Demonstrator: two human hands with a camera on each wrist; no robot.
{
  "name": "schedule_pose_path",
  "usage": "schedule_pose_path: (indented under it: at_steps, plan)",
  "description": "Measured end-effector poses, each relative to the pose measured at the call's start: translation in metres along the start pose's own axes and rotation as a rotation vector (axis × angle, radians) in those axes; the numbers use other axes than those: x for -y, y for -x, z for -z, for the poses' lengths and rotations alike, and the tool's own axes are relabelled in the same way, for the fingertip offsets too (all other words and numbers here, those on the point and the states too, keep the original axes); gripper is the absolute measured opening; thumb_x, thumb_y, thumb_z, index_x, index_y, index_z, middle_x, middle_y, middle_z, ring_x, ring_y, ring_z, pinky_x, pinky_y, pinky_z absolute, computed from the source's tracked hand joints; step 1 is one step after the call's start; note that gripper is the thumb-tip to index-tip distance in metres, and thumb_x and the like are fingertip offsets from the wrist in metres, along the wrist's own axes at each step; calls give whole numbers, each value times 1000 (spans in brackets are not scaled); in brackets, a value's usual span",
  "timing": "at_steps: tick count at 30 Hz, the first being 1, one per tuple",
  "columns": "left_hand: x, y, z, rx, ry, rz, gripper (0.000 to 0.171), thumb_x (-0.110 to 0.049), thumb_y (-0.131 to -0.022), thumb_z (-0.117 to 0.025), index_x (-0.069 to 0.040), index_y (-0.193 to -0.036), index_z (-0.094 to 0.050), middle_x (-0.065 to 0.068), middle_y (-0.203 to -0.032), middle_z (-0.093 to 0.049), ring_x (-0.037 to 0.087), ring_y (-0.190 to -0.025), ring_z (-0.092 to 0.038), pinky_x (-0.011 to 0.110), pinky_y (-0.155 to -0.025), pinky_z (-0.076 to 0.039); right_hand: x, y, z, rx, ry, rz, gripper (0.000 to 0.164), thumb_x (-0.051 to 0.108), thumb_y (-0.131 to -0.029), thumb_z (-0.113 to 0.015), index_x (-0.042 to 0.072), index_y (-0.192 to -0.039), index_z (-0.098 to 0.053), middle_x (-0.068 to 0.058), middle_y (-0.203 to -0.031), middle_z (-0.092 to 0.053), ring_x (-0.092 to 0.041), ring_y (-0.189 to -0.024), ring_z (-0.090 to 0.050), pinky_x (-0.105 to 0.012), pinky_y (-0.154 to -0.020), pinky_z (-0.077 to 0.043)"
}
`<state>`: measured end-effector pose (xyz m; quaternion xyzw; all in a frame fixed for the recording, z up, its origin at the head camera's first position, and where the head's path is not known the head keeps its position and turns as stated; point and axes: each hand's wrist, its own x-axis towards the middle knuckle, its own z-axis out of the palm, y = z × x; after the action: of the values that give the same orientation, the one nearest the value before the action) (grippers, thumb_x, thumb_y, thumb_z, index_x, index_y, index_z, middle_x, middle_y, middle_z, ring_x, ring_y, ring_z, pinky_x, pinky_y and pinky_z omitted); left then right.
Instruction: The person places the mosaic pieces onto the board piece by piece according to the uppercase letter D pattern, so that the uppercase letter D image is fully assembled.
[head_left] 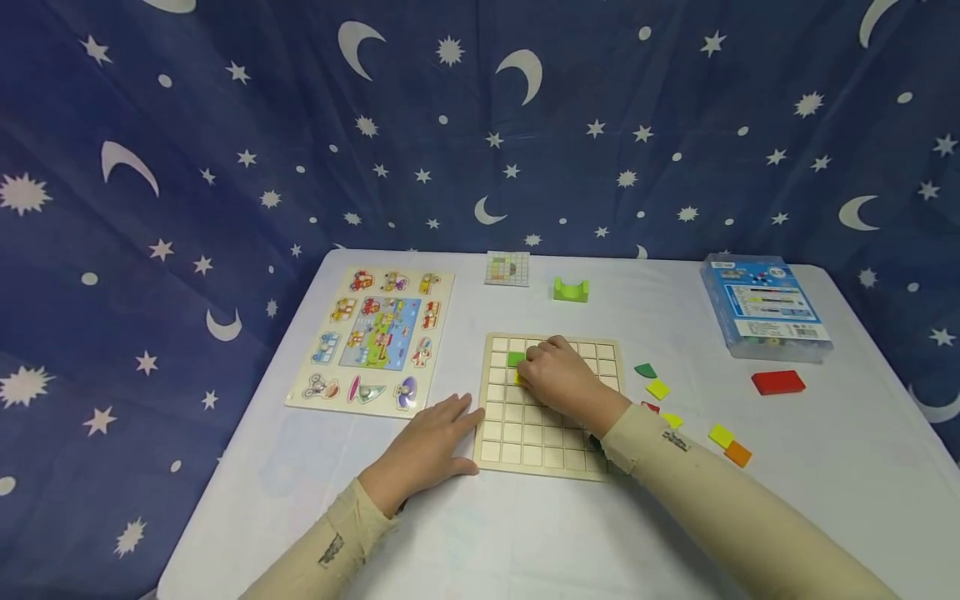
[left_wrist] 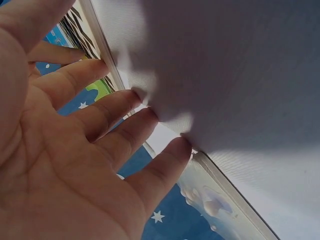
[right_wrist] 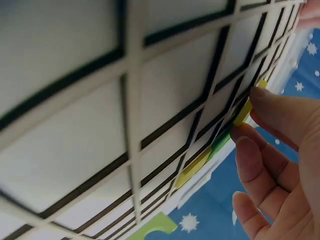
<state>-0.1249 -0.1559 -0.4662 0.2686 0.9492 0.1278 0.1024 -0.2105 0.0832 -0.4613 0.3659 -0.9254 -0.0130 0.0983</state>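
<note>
A wooden grid board (head_left: 512, 433) lies at the middle of the table. Over its upper part, my right hand (head_left: 566, 383) pinches a yellow tile (right_wrist: 244, 112) between thumb and fingers, low against the grid. In the right wrist view, a green tile (right_wrist: 220, 144) and another yellow tile (right_wrist: 194, 169) sit in cells just beyond. The head view shows a green square tile (head_left: 516, 358) left of the fingers, with part of a yellow tile (head_left: 518, 378) below it. My left hand (head_left: 423, 452) is spread flat on the table, fingertips at the board's left edge.
A picture puzzle board (head_left: 300, 392) lies at the left. Behind the grid board are a pattern card (head_left: 507, 269) and a light green notched block (head_left: 572, 291). Loose tiles, including an orange one (head_left: 738, 453), a red block (head_left: 778, 382) and a plastic box (head_left: 765, 307) are on the right.
</note>
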Motion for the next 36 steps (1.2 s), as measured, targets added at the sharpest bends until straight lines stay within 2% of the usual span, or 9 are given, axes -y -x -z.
schedule_pose_path:
  at_steps: [8,18,22,25,29,36]
  plan:
    - [0,0,0,0,1,1,78,-43,-81,-79,-13,-147,-49,16,-155,-39,35,-144,-35,53,-113,-35,7,-6,-1,20,55,42,9,14,-91,-71,16,-83,-76,-2,-90,-70,-21,-90,-67,-43,-95,-49]
    - [-1,-1,0,-4,3,2,78,-42,-81,-79,-12,-147,-50,17,-154,-40,35,-144,-35,54,-113,-36,11,3,3,62,64,5,12,20,-95,-67,19,-100,-78,-2,-104,-69,-21,-102,-65,-45,-101,-46]
    - [0,0,-1,-1,12,9,78,-41,-81,-80,-12,-147,-50,17,-154,-40,35,-144,-35,54,-113,-35,10,12,12,31,17,-21,10,20,-93,-70,20,-100,-77,-2,-102,-70,-22,-101,-66,-47,-101,-46]
    - [0,1,-2,-6,17,6,78,-41,-81,-80,-12,-146,-50,18,-154,-40,36,-144,-35,55,-113,-35,2,23,19,-16,-21,-51,12,16,-89,-74,19,-101,-77,-2,-99,-70,-22,-99,-67,-48,-98,-47]
    - [0,2,-2,-11,23,2,78,-40,-80,-80,-11,-146,-50,18,-154,-40,36,-143,-35,54,-113,-35,-20,50,24,-60,-58,-108,21,8,-84,-77,14,-104,-76,-5,-98,-70,-25,-99,-67,-51,-95,-48]
    - [-1,1,0,-15,29,-6,77,-39,-81,-80,-11,-146,-50,19,-153,-40,36,-143,-35,54,-113,-34,-62,103,27,-5,-96,-297,29,7,-83,-77,6,-111,-74,-11,-104,-71,-31,-101,-66,-58,-96,-45]
